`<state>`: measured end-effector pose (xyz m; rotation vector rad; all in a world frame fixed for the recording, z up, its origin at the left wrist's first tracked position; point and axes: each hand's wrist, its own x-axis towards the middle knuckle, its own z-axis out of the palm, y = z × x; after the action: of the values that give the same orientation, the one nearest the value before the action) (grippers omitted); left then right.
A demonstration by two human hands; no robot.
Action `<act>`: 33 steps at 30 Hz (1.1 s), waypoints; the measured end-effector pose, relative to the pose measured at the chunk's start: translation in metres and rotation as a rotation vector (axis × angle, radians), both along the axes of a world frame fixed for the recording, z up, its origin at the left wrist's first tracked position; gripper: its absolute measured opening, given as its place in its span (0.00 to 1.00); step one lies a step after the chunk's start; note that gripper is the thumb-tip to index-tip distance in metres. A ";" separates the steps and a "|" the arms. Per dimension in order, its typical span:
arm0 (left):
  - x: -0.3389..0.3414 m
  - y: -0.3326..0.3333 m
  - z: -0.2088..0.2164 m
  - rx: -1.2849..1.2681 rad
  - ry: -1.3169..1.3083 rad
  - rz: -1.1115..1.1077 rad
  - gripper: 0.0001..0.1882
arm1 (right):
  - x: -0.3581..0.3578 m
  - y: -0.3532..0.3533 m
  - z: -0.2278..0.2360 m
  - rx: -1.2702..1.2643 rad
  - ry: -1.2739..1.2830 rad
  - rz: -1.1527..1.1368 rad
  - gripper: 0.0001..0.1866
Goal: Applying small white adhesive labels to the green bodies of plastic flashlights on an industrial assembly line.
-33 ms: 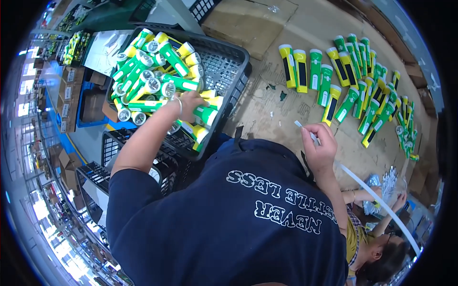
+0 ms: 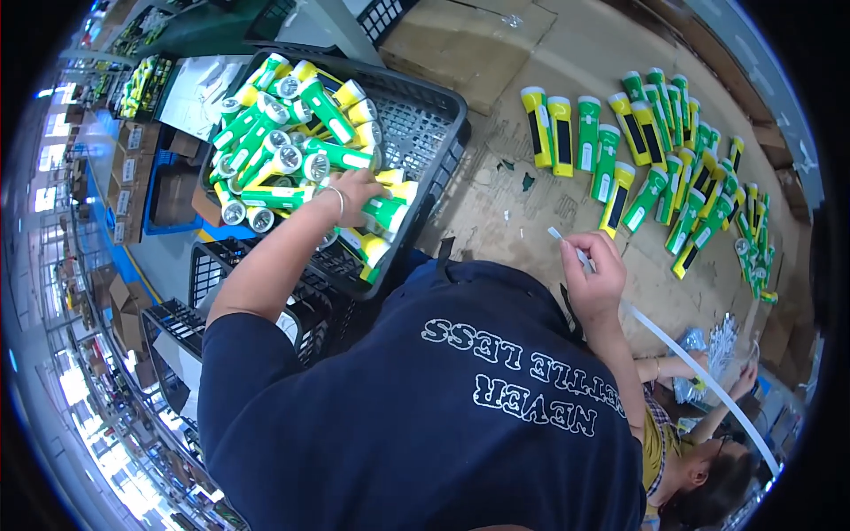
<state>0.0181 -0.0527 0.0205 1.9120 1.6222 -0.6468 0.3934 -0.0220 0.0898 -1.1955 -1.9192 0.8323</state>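
Indoors, brown worktop, flashlights, cardboard boxes

- Open lane: the bare table between the crate and the loose flashlights, reaching down to the right hand.
- Inside the crate, room shows only toward its far right corner; piled flashlights crowd the left hand.
- Crate wall blocks sideways passage.
- Right: a white band and a co-worker's arm obstruct.
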 end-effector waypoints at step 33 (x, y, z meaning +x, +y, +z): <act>0.187 0.012 0.062 0.441 -1.386 0.400 0.25 | -0.020 0.002 0.022 -0.350 0.328 0.058 0.07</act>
<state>0.2050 -0.0404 0.0829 1.4991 1.0859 1.0785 0.3732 -0.0205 0.1119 -1.1195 -1.5881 1.3478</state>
